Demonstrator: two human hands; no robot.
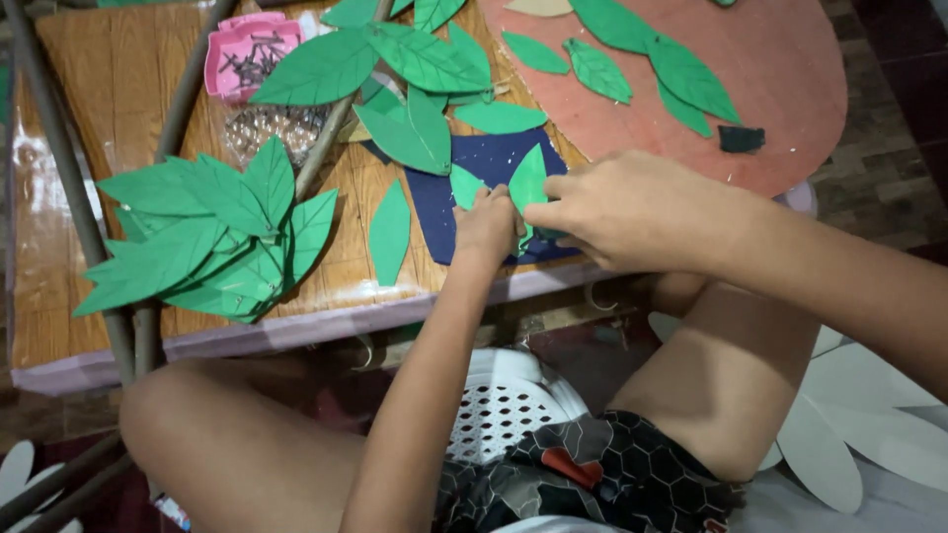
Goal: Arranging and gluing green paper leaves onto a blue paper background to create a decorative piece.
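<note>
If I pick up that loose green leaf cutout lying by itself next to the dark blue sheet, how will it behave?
The green leaf cutout looks thin and flat, so it is probably very light and may bend or flop if held by one tip. It lies flush on the wooden table, so lifting an edge may be fiddly. It cannot roll.

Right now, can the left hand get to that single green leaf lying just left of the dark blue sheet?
Probably yes. The left hand rests on the dark blue sheet, and the single green leaf lies flat close beside it, with only bare wooden table between them.
</note>
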